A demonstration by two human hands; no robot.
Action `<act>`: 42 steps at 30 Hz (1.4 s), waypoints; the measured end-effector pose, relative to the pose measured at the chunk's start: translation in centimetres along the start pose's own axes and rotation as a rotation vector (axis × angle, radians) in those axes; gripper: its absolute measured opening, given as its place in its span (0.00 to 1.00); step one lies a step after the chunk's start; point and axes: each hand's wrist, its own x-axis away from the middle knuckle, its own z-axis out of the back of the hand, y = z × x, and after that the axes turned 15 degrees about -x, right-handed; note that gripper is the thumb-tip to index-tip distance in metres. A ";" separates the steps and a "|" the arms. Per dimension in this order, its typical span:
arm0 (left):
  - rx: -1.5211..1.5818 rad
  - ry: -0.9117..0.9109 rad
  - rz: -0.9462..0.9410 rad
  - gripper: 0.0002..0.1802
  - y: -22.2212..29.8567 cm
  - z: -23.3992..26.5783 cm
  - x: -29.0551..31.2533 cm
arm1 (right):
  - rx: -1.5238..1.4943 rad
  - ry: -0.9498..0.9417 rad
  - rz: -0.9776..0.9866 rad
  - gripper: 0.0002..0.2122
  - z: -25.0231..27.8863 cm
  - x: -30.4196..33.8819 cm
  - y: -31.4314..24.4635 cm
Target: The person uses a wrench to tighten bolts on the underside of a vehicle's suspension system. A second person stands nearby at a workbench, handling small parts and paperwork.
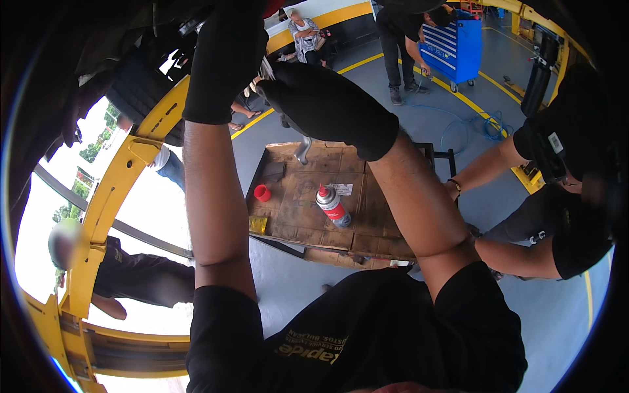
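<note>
Both my arms reach up toward the dark underside of a raised vehicle. My left hand (226, 65), in a black glove, is up against dark parts at the top, and its fingers are lost in shadow. My right hand (324, 105), also black-gloved, is beside it with its fingers closed around something pale and thin that I cannot make out. Below the right hand shows a curved silvery metal piece (303, 150); whether it rests on the cardboard (295, 223) or hangs is unclear. On that cardboard stand a red-and-white spray can (333, 206) and a red plastic cap (262, 192).
The cardboard covers a dark-framed cart, with a yellow packet (258, 225) and a dark flat piece (272, 171) on it. Close at right is a co-worker's arm (491, 167). Yellow lift arms (108, 196) rise at left. Farther off are a blue tool cabinet (452, 52) and a blue hose (495, 124).
</note>
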 end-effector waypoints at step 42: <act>0.476 -0.265 0.447 0.23 2.2 1.3 -4.0 | 0.076 0.323 -0.059 0.13 -5.5 -4.0 5.3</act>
